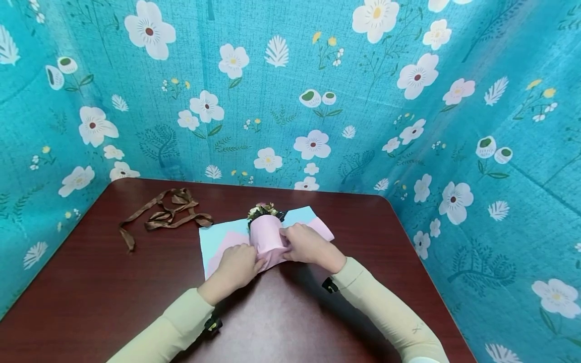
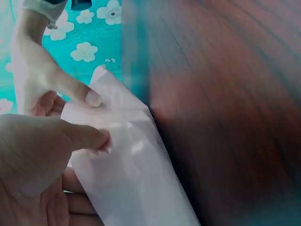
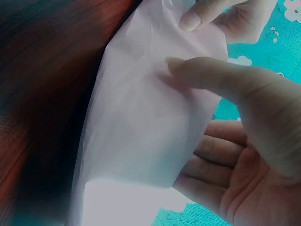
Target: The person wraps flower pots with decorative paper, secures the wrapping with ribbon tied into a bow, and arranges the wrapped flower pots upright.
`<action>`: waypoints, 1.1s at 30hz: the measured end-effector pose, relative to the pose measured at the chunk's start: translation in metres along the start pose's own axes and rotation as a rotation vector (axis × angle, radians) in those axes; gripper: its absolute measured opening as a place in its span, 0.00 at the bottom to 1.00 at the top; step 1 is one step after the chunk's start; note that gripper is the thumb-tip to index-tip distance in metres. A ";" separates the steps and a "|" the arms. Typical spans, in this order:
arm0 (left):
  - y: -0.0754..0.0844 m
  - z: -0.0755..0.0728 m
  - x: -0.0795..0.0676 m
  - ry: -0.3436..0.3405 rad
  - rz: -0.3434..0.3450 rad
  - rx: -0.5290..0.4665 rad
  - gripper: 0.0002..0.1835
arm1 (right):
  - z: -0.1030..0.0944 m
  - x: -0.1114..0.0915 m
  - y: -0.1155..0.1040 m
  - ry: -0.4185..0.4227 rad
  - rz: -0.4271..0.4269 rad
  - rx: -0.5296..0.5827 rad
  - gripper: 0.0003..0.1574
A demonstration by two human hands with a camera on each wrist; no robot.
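Observation:
A bunch of flowers [image 1: 263,208] peeks out above a band of pink wrapping paper [image 1: 265,233] on the table. Under and beside it spreads a light blue sheet [image 1: 297,214]. My left hand [image 1: 236,265] grips the lower left part of the pink paper. On the opposite side, my right hand [image 1: 309,245] holds the paper's lower right part. The left wrist view has the left thumb [image 2: 87,136] pressing on the creased paper [image 2: 136,188], fingers behind it. In the right wrist view the right thumb [image 3: 207,73] lies on the paper likewise, fingers behind. Flower stems are hidden.
A tangled brown ribbon [image 1: 174,214] lies on the table left of the paper. The dark red wooden table [image 1: 150,282] has rounded far corners. Blue floral curtains [image 1: 272,101] hang behind and along the sides.

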State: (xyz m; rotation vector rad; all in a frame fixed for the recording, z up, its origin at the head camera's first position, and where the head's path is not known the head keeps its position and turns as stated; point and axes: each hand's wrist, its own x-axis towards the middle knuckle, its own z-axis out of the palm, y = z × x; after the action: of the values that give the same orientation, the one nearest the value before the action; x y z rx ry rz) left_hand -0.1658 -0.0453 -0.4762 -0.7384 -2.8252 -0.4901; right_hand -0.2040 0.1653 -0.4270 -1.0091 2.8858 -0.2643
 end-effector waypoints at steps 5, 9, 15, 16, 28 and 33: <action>0.004 0.003 0.000 0.066 0.029 0.065 0.22 | -0.001 0.002 0.001 -0.035 -0.010 -0.015 0.22; 0.004 0.004 0.001 0.081 0.045 0.080 0.22 | -0.001 0.003 0.002 -0.044 -0.005 -0.008 0.24; 0.002 0.004 0.003 0.088 0.077 0.059 0.23 | -0.001 0.002 0.005 -0.043 -0.025 0.019 0.23; 0.001 0.004 0.004 0.092 0.084 0.053 0.23 | 0.000 0.002 0.005 -0.042 -0.028 0.016 0.22; -0.010 0.003 0.015 0.019 0.089 -0.071 0.22 | 0.001 -0.002 0.010 -0.018 -0.006 0.049 0.16; -0.010 0.002 0.014 0.015 0.031 -0.069 0.18 | 0.005 -0.004 0.008 0.019 0.027 0.065 0.16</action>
State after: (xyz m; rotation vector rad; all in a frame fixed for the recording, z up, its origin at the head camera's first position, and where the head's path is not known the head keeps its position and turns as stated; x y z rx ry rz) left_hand -0.1828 -0.0461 -0.4776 -0.7871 -2.7908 -0.5885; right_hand -0.2056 0.1735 -0.4330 -0.9609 2.8848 -0.3659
